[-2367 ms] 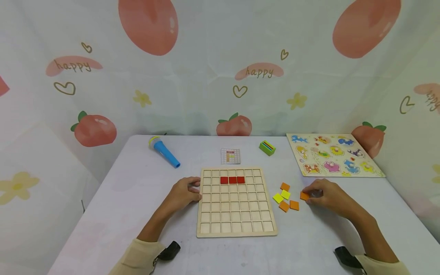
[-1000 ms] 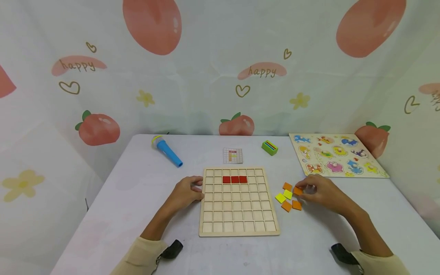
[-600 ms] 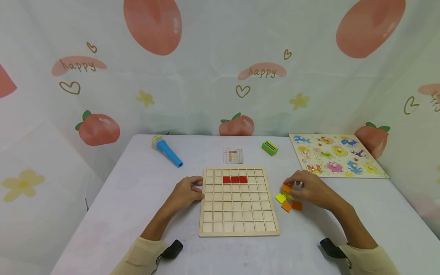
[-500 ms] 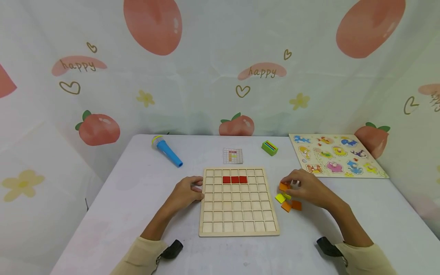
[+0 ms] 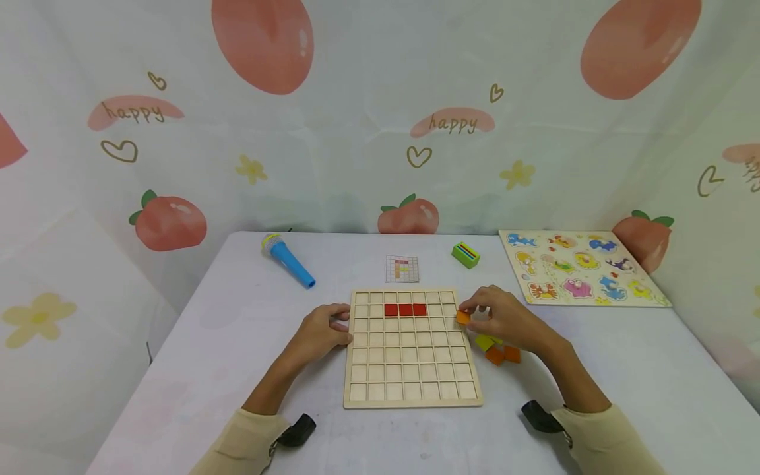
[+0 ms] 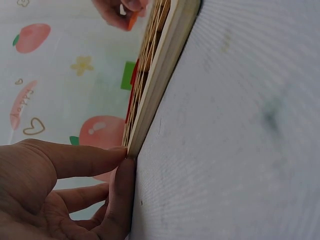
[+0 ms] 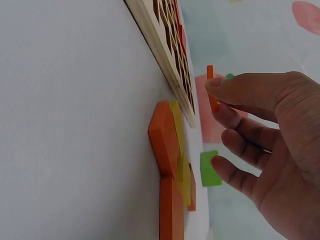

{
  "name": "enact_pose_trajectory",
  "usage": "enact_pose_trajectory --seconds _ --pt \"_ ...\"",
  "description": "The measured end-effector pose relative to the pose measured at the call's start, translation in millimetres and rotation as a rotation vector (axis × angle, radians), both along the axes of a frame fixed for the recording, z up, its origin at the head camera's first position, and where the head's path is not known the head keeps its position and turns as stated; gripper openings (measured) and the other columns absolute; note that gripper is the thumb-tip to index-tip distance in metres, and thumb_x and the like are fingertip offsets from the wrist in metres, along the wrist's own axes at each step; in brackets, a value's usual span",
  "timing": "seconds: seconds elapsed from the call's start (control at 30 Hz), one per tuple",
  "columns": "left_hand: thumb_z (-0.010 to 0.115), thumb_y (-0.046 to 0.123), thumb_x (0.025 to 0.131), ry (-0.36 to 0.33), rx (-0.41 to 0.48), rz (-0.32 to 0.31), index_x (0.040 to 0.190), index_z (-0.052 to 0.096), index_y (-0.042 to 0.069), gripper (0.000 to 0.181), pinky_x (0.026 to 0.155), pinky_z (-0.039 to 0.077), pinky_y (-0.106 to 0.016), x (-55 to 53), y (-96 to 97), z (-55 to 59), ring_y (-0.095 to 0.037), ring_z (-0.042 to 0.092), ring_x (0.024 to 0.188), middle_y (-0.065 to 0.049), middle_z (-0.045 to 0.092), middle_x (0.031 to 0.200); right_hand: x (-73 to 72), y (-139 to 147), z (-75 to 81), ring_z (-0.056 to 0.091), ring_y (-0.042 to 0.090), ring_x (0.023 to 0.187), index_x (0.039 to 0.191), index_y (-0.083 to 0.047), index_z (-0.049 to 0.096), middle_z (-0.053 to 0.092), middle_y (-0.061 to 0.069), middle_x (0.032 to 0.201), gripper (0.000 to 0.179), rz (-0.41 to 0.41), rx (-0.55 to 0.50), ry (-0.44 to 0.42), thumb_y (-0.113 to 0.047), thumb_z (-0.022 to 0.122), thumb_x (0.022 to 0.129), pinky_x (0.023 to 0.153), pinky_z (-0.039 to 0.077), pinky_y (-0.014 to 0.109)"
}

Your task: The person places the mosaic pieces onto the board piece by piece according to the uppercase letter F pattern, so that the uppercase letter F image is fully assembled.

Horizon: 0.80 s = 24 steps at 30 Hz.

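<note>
In the head view, my left hand holds the left edge of a wooden grid board between thumb and index finger. Three red tiles sit side by side in the board's second row from the back. My right hand pinches a small square orange tile, overlapping the board's right rim in the head view. The right wrist view shows this orange tile edge-on between thumb and fingertip. Below that hand lie two yellow tiles and several orange tiles, one hidden from the head view.
Behind the board lies a printed grid card with a coloured pattern. A green block with coloured stripes stands to its right. A blue toy microphone lies at the back left, an animal puzzle board at the back right.
My right hand has moved left from beyond the loose tiles to the board's right edge, carrying the orange tile. My left hand has stayed at the board's left edge.
</note>
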<state>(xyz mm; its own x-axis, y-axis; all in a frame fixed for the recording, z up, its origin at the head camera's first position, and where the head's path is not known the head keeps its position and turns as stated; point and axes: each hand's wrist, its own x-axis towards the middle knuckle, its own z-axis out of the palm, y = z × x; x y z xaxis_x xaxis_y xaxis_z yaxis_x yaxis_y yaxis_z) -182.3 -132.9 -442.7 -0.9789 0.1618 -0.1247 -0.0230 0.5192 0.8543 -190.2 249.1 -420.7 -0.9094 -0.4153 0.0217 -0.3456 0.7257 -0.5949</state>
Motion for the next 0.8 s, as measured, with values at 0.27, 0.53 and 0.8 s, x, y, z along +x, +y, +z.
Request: enact_pose_trajectory --seconds 0.27,0.53,0.8 --pt "0.077 -0.001 0.084 -0.004 0.002 -0.004 0.143 0.061 -0.005 0.061 0.081 0.060 -0.032 -0.1 -0.7 0.8 -0.021 0.070 0.103 -0.015 0.069 0.130 -6.4 -17 -0.3 0.057 0.020 0.104 0.121 -0.010 0.079 0.071 -0.004 0.109 0.029 0.026 -0.009 -0.023 -0.022 0.077 0.095 0.089 0.052 0.037" --pt "0.077 0.000 0.084 -0.003 0.002 -0.006 0.143 0.061 -0.005 0.062 0.081 0.060 -0.032 -0.7 -0.9 0.9 -0.020 0.070 0.102 -0.014 0.069 0.130 -9.5 -33 0.9 0.056 0.021 0.106 0.122 -0.015 0.079 0.069 -0.004 0.111 0.028 0.052 -0.003 -0.042 -0.026 0.078 0.096 0.090 0.050 0.040" --pt "0.077 -0.001 0.083 -0.003 0.004 -0.007 0.144 0.060 -0.005 0.063 0.081 0.059 -0.032 -0.8 -1.0 0.6 -0.020 0.070 0.103 -0.014 0.069 0.130 -13.6 -48 1.9 0.057 0.020 0.107 0.120 -0.015 0.081 0.069 -0.005 0.111 0.028 0.069 0.001 -0.025 -0.026 0.079 0.094 0.092 0.049 0.041"
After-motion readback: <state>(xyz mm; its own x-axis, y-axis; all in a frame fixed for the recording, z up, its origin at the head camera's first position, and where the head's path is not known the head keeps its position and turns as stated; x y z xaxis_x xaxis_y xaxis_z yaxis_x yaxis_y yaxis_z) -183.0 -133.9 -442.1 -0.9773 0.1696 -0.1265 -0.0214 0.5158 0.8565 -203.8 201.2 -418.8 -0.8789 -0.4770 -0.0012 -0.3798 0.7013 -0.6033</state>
